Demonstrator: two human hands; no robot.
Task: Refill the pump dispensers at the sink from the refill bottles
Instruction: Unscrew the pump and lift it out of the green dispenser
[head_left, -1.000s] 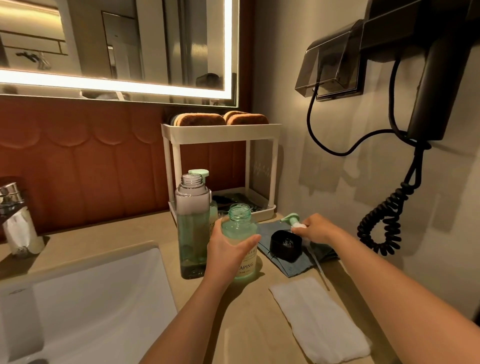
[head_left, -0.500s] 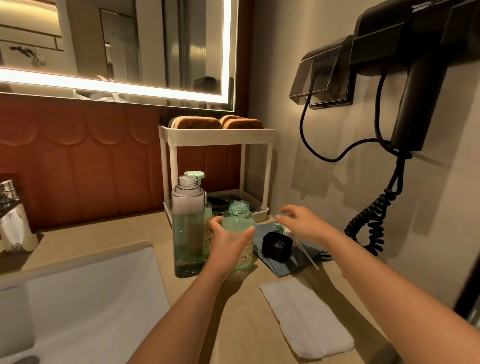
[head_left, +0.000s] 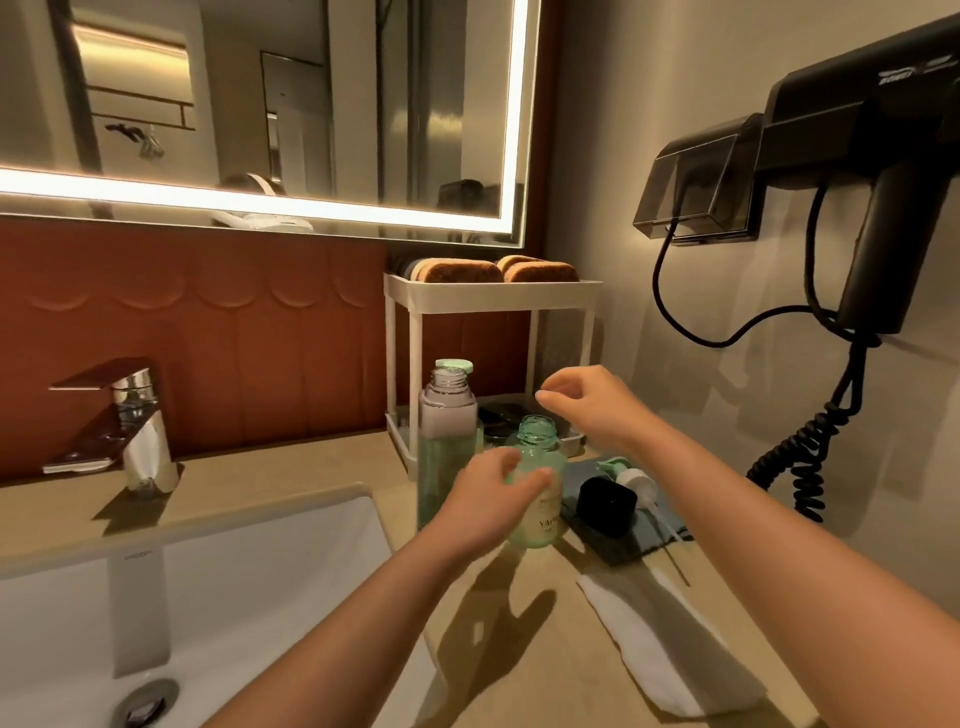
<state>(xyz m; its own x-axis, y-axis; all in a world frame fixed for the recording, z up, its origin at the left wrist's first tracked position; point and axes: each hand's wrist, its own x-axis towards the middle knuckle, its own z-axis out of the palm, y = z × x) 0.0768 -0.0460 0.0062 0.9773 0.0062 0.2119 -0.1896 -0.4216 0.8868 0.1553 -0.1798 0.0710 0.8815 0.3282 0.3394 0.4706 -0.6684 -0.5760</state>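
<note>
Warm, dim scene lit by the mirror's glowing strip; wide-angle edges bend.

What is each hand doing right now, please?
Left hand: holds the small open green plastic bottle.
Right hand: open, holds nothing, above that bottle.

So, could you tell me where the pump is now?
Head view: the pump lies on the blue cloth, right of the small bottle, behind the black cap.

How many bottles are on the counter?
3. A tall clear bottle stands by the rack; a green-capped bottle is mostly hidden behind it; the left hand holds a short green bottle. Others may be hidden.
</note>
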